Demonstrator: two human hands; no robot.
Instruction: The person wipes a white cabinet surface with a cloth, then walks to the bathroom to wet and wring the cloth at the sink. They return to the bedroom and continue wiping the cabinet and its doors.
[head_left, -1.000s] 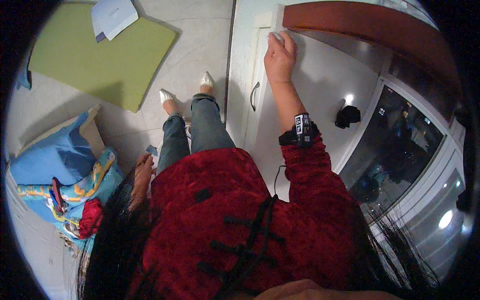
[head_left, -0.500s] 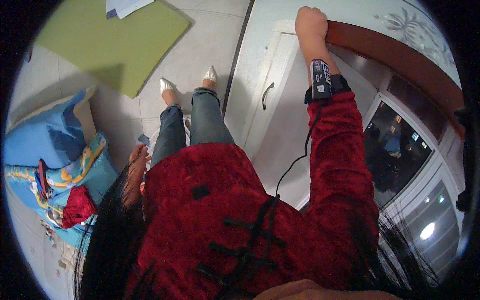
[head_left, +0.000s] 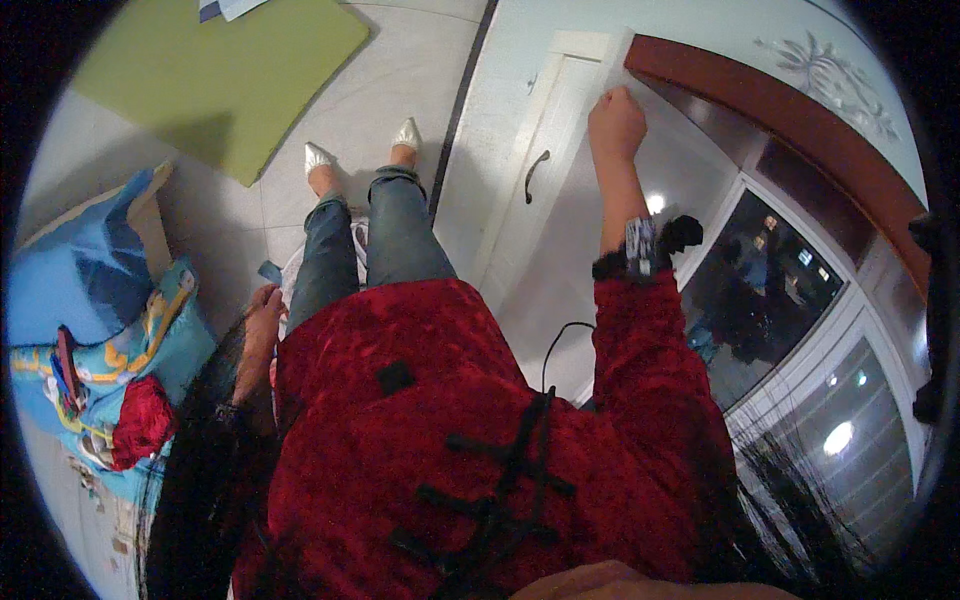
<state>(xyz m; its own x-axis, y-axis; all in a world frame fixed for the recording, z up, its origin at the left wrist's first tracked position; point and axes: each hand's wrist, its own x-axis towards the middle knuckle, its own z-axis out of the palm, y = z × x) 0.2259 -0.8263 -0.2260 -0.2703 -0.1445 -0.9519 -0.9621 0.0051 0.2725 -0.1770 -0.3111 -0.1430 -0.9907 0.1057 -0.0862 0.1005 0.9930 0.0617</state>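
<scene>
My right hand (head_left: 617,122) is raised with the arm stretched forward, its fingers curled into a fist seen from the back. Whatever the fist may hold is hidden. It appears in front of a pale panel, just below the near end of a brown wooden ledge (head_left: 690,68), with a gap showing between them. A black band with a small device (head_left: 640,247) sits on that wrist, and a thin black cable runs from it. My left hand (head_left: 263,312) hangs low beside my hip in shadow. Close to its fingertips is a small blue-grey piece (head_left: 269,271); I cannot tell if they touch.
A white door with a dark curved handle (head_left: 537,177) stands left of my right hand. Windows with dark glass (head_left: 770,290) are at the right. A green mat (head_left: 230,80) lies on the floor ahead. Blue bedding (head_left: 90,270) with a red cloth (head_left: 143,424) is heaped at the left.
My right hand has come off the end of the brown ledge and drawn back toward me, still in a fist. My left hand stays low by my hip. The whole view has shifted slightly.
</scene>
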